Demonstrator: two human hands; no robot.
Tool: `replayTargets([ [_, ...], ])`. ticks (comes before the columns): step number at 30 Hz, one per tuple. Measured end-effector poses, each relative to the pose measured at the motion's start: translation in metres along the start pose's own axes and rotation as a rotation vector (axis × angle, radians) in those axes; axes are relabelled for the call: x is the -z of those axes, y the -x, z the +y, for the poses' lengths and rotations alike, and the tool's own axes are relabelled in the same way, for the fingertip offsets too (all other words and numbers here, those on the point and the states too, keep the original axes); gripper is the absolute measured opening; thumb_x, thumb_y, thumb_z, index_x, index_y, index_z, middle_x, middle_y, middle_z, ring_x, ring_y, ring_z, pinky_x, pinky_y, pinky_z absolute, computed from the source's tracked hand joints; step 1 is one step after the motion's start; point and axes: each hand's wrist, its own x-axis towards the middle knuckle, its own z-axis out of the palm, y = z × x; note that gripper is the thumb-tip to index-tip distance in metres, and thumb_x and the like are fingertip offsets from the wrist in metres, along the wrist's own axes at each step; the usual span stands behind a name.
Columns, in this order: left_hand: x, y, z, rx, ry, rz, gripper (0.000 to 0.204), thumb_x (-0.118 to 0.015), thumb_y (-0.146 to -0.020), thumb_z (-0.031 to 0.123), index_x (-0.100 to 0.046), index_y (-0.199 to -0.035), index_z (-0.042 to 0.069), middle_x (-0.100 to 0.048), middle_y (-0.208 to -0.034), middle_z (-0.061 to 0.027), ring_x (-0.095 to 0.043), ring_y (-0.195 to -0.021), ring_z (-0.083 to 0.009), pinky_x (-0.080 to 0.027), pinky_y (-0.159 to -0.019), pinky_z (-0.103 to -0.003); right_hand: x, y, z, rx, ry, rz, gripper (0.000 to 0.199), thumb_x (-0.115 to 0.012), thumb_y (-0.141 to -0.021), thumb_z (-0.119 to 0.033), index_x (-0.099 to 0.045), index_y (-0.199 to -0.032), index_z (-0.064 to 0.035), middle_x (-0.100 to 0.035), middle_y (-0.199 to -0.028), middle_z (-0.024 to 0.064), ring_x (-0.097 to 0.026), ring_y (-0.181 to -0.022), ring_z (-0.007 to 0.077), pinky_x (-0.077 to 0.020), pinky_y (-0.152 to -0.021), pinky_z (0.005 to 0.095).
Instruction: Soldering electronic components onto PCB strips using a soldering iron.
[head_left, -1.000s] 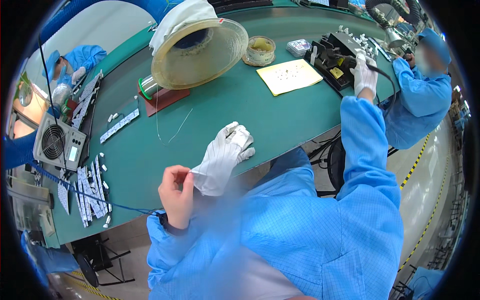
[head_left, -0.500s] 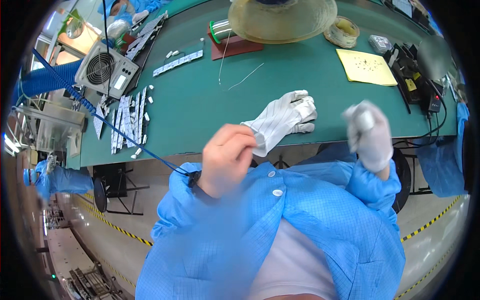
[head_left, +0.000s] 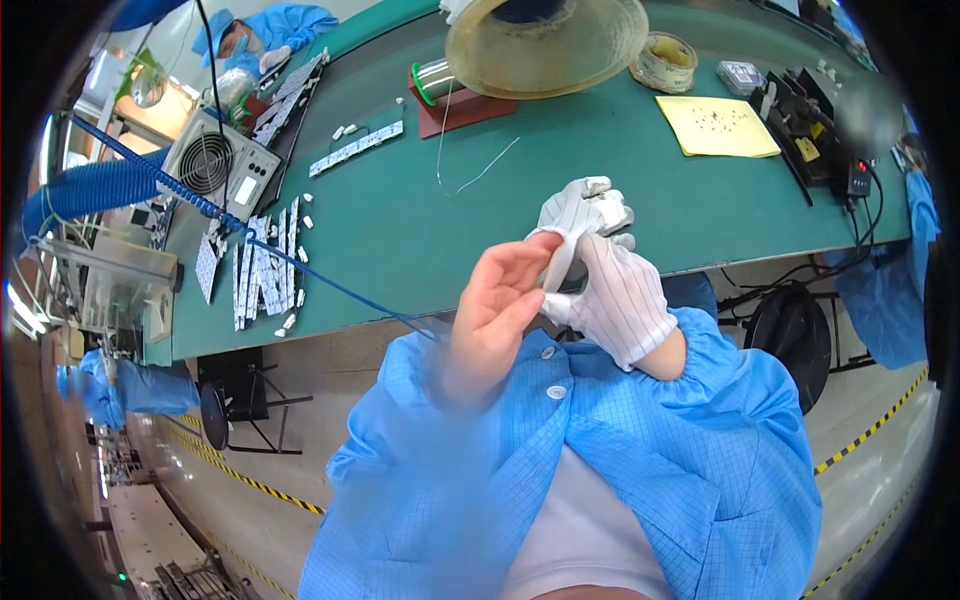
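White glove (head_left: 580,215), cuff toward hands

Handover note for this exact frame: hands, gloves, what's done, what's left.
Left hand: bare, fingers pinching the loose white glove at its cuff.
Right hand: wearing a white glove, touching the loose glove from beside it.
Both hands are raised in front of the chest, at the near edge of the green table.
Done: right hand gloved.
Left: the left hand is not yet gloved; the loose glove is off the hand.
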Motion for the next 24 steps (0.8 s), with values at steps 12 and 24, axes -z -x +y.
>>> replayTargets([
  [12,-0.004,0.001,-0.001,-0.160,-1.128,0.055,0.033,-0.045,-0.090,-0.008,-0.056,-0.120,-0.004,-0.061,-0.119,-0.0218,-0.062,-0.109,-0.0322,-0.047,-0.097,-0.038,-0.006,-0.006,0.000,0.110,-0.012,0.161,0.018,-0.062,-0.078,-0.007,-0.056,-0.095,-0.0073,-0.062,-0.074,0.0140,-0.062,-0.066,0.0329,-0.0503,-0.060,0.0428],
  [24,0.002,-0.038,0.007,-0.149,-0.974,0.191,0.046,-0.041,-0.084,-0.010,-0.050,-0.129,-0.006,-0.051,-0.135,-0.0256,-0.056,-0.116,-0.0403,-0.049,-0.095,-0.041,-0.014,-0.019,-0.006,0.033,0.024,0.196,0.027,-0.067,-0.082,-0.014,-0.054,-0.106,-0.0100,-0.064,-0.074,0.0129,-0.065,-0.064,0.0320,-0.0512,-0.056,0.0433],
])
